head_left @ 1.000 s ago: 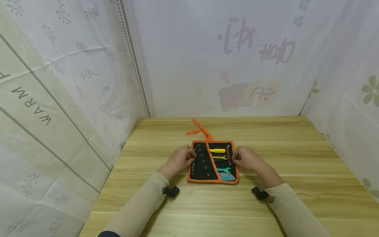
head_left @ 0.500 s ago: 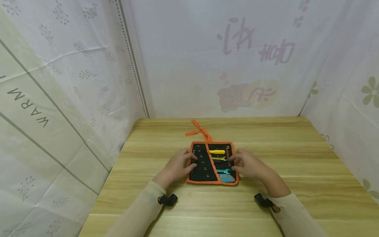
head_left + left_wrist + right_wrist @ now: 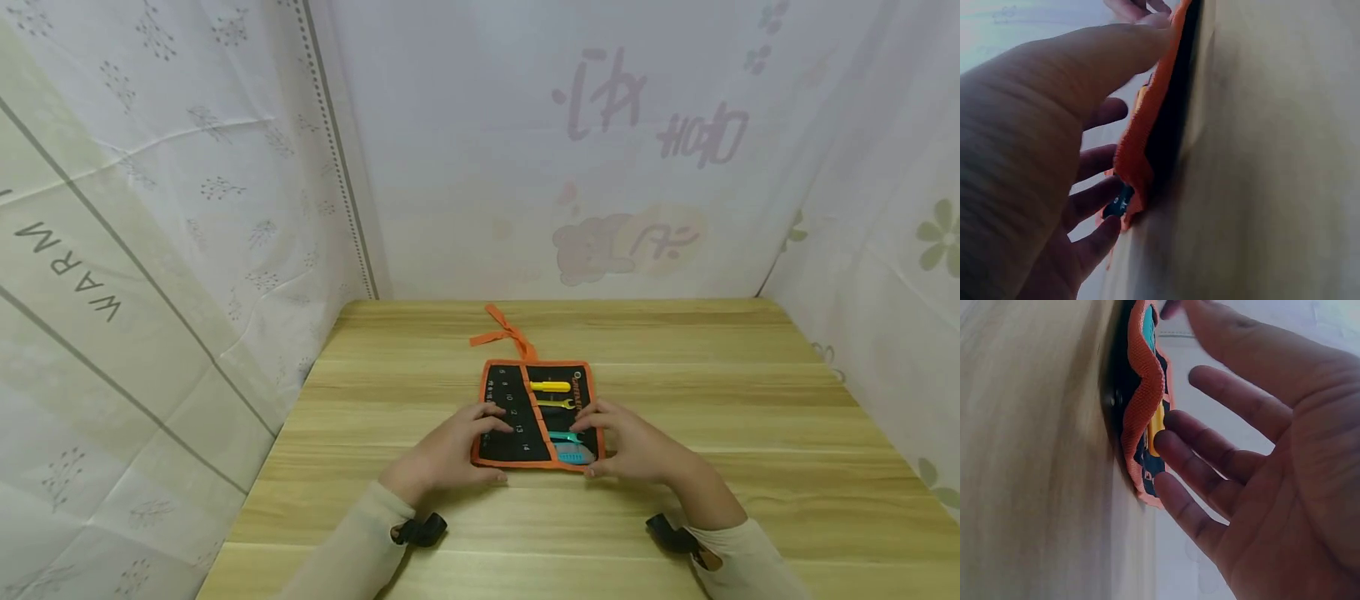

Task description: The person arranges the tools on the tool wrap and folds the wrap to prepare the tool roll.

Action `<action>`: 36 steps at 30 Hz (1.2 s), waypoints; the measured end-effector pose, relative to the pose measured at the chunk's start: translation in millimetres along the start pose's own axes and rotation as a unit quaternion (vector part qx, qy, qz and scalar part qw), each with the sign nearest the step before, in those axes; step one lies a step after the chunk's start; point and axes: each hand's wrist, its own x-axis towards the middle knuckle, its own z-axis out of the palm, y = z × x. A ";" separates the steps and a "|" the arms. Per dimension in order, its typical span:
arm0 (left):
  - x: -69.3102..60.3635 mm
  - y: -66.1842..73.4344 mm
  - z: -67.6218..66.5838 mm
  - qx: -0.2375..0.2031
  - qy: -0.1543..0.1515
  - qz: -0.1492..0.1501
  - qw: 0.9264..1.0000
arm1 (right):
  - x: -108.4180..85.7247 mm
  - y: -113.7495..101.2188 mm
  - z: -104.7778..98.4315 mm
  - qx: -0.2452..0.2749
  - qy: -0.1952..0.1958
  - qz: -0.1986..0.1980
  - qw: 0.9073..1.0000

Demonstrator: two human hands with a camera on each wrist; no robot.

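A black tool pouch (image 3: pixel 517 433) with orange edging lies spread flat on the table, numbers printed on its left part. In its right part sit a yellow handle (image 3: pixel 551 387), a yellow wrench (image 3: pixel 557 404), a green wrench (image 3: pixel 566 436) and a light blue-and-grey tool (image 3: pixel 575 453). My left hand (image 3: pixel 457 446) lies over the pouch's left side, thumb by the near edge. At the near right corner is my right hand (image 3: pixel 637 446), fingers over the pouch, thumb by its edge. Both wrist views show loosely extended fingers (image 3: pixel 1191 465) along the pouch, with no grip visible.
An orange tie strap (image 3: pixel 510 335) stretches from the pouch's far edge across the wooden table (image 3: pixel 675 350). Patterned white curtains (image 3: pixel 465 150) stand behind and on both sides. A small black camera (image 3: pixel 423 530) is worn on each wrist.
Both hands have slid toward the near edge of the pouch. Their fingers have spread from bunched to loosely extended, and the thumbs have come to the near edge. The pouch has barely shifted.
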 end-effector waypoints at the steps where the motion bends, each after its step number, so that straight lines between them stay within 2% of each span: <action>1: -1.3 -0.4 1.0 0.001 -0.003 -0.001 1.000 | -0.4 0.4 0.5 -0.004 -0.002 0.002 1.000; 4: -3.6 -2.6 4.3 0.001 -0.007 -0.003 1.000 | -1.2 2.1 2.2 -0.019 -0.008 0.015 1.000; 10: -3.7 -6.8 9.3 0.018 0.015 -0.003 1.000 | -0.9 7.1 8.1 -0.042 -0.012 0.036 0.998; 18: -2.8 -8.1 11.7 0.036 0.039 0.007 0.999 | -1.5 7.2 9.2 -0.047 0.010 0.017 0.999; 27: -2.8 -8.6 10.5 0.042 0.070 0.020 0.996 | -1.1 8.7 5.3 -0.010 0.022 -0.030 0.999; 31: -2.3 -8.8 10.2 0.046 0.088 0.029 0.995 | 0.3 12.1 5.7 0.005 0.023 -0.023 0.999; 36: -1.4 -8.4 9.7 0.054 0.109 0.042 0.992 | 1.1 11.2 5.9 0.019 0.019 0.005 1.000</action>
